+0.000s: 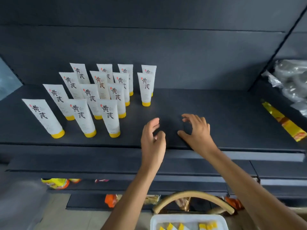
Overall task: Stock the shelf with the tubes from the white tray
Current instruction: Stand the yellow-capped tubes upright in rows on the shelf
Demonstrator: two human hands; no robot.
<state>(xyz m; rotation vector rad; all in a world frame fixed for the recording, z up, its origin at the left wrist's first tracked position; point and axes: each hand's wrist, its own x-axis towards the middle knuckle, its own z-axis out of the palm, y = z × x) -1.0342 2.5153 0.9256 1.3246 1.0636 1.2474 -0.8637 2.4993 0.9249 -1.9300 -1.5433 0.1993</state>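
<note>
Shelving in dark grey is filling most of the view, and its main shelf [216, 113] is carrying the stock at chest height. Tubes [93, 97], white with yellow caps and dark printed characters, are standing cap-down in staggered rows on the left half of that shelf, thirteen of them as far as can be counted, with the rightmost pair [146, 87] standing slightly apart from the rest. Two bare forearms are reaching up from the bottom edge over the shelf's front lip. The right hand [197, 131] is hovering palm-down above the bare middle of the shelf, its fingers spread and curled, gripping nothing. The left hand [153, 138] is hovering just beside it, fingers loosely curled and parted, also holding nothing. Clear plastic bags [292, 80] are lying at the far right, with a long yellow packet [285, 122] lying flat in front of them. A white tray [187, 218] is sitting at the bottom edge under a curved tan handle [191, 196], and more yellow-capped tubes [207, 226] are lying inside it. Orange and yellow snack packs [56, 183] are showing on the lower shelves.
</note>
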